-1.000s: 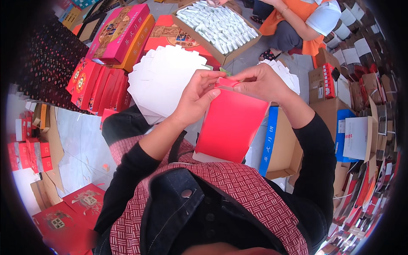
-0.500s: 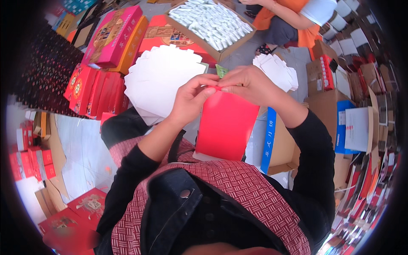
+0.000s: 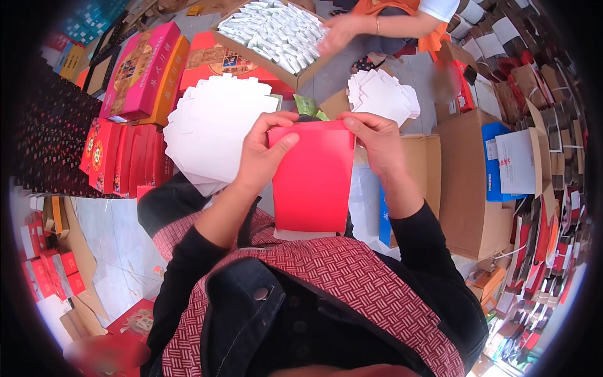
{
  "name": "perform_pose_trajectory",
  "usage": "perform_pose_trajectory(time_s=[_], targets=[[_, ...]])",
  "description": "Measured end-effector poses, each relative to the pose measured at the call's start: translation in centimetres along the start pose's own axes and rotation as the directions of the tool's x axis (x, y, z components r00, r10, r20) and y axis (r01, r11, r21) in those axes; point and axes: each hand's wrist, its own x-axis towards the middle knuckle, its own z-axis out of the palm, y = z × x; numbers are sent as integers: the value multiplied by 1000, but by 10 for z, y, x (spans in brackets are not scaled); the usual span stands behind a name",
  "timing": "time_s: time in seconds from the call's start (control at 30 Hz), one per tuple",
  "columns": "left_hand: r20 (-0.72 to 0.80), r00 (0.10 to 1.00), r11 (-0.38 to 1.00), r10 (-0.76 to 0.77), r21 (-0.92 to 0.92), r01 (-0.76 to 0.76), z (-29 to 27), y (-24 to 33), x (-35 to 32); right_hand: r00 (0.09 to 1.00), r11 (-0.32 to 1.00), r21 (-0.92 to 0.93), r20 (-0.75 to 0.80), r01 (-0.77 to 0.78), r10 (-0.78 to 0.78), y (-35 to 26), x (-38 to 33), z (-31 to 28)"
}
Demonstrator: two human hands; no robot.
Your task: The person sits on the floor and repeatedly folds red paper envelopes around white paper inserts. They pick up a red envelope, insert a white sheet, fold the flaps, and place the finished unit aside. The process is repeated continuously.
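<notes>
A red flat card or carton blank (image 3: 312,182), its lower end showing a white edge, stretches from my hands down to my lap. My left hand (image 3: 269,149) grips its far left corner, thumb on the red face and fingers behind. On the far right corner, my right hand (image 3: 380,141) pinches the edge between thumb and fingers. Just beyond the card's top edge are green packets (image 3: 306,104), partly hidden by it. A fanned stack of white card blanks (image 3: 210,129) lies beside my left hand.
Another white stack (image 3: 382,94) lies beyond my right hand. A carton of white packets (image 3: 298,80) stands ahead, with a co-worker's blurred hand (image 3: 339,32) at it. Red gift boxes (image 3: 129,157) are piled left; an open brown carton (image 3: 468,182) stands right.
My hands, close together at the card's top edge before, are now apart at its two corners. The card hangs straighter. The co-worker's hand has come to the packet carton.
</notes>
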Motion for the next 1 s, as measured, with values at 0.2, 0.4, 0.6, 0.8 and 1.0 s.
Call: perform_pose_trajectory(time_s=[0.2,0.4,0.6,0.8,1.0], targets=[[35,999,997,-20,78,17,5,3,-2,1000,990,-138,8,-17,18,-2,6,-2],[-14,1000,938,7,347,-2,1,-9,-4,969,877,-456,-109,150,-223,14,-11,3],[138,976,888,167,409,-210,9,3,1,993,984,-173,114,29,-10,-10,4,-5],[142,984,906,107,393,-156,9,10,5,976,953,-289,214,92,-29,-2,17,-4],[99,985,877,144,449,-174,3,4,-3,979,958,-288,198,13,47,3,10,-6]])
